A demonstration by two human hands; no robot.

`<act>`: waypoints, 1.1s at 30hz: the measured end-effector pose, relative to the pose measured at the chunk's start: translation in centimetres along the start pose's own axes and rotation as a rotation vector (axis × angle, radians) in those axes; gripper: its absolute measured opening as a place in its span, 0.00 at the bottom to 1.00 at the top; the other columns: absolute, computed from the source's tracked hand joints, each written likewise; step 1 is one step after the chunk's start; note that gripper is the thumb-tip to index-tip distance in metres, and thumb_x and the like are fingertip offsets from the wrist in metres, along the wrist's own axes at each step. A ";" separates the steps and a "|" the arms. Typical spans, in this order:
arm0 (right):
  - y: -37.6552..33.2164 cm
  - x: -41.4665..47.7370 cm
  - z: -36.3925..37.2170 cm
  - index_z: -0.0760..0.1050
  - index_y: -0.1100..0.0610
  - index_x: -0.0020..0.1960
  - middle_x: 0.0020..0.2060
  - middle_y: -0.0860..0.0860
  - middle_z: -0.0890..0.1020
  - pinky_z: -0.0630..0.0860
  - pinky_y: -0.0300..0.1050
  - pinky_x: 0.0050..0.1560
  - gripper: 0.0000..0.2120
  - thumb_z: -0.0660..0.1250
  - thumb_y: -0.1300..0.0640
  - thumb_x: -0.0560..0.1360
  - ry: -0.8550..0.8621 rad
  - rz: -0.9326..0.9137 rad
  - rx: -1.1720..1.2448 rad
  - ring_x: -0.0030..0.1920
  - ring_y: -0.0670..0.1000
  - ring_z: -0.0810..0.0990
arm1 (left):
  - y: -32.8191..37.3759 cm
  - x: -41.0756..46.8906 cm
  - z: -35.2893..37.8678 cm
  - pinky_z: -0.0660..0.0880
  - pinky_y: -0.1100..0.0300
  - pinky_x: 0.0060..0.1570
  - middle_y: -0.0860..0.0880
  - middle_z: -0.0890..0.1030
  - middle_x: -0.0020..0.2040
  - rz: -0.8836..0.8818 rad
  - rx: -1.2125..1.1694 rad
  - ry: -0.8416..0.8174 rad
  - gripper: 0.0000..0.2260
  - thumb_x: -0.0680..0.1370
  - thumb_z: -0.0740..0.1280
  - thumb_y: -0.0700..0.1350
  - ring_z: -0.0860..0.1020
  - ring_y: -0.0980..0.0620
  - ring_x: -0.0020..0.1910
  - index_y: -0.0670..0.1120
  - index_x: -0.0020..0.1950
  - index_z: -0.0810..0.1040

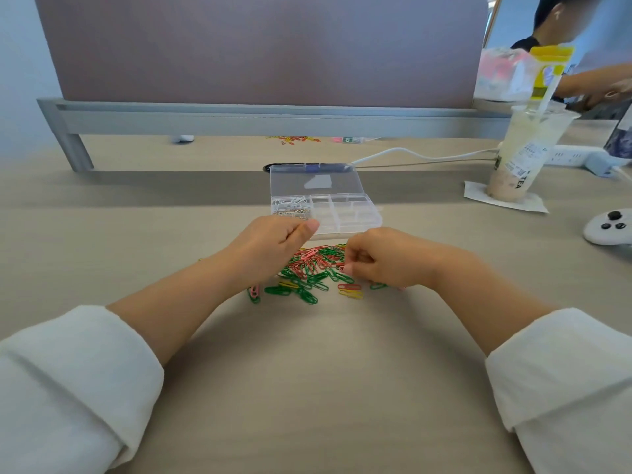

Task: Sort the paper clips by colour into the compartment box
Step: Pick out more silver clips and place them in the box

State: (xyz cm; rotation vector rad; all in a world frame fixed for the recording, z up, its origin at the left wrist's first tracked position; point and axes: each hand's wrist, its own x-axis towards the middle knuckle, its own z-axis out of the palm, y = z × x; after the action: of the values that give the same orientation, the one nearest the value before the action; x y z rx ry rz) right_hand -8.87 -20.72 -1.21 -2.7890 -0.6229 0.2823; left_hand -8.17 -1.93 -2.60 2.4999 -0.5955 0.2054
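Desk, head view. A partition on a grey rail bounds the far edge. Broad desk surface extends left of the work area and toward the viewer between the forearms. The right side is occupied by a cup on a napkin, a white controller and a power strip with a cable.

The box is clear plastic, divided into compartments, with its lid standing open at the far side. The far-left compartment holds white and silver clips.

The pile of green, red, pink and yellow clips lies just in front of the box, with a few strays at its near edge.

The left hand hovers over the pile's left part, fingers curled under, thumb reaching the box's near-left corner. The right hand sits at the pile's right edge, thumb meeting curled fingers. Whether either hand grips a clip cannot be told. The hands are apart, the pile between them.
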 end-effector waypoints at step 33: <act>0.3 -0.3 0.7 0.72 0.47 0.35 0.27 0.45 0.67 0.62 0.35 0.31 0.10 0.71 0.52 0.72 0.004 -0.058 0.059 0.29 0.43 0.66 | -1.5 -0.5 -2.5 0.66 0.73 0.21 0.53 0.66 0.30 -0.051 0.272 -0.430 0.05 0.77 0.65 0.48 0.69 0.58 0.29 0.48 0.44 0.73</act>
State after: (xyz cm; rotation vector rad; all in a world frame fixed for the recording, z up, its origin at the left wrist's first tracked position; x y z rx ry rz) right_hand -9.20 -20.93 -1.90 -2.7096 -0.6816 0.2791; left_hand -7.98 0.77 -1.36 2.8416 -0.7103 -0.2996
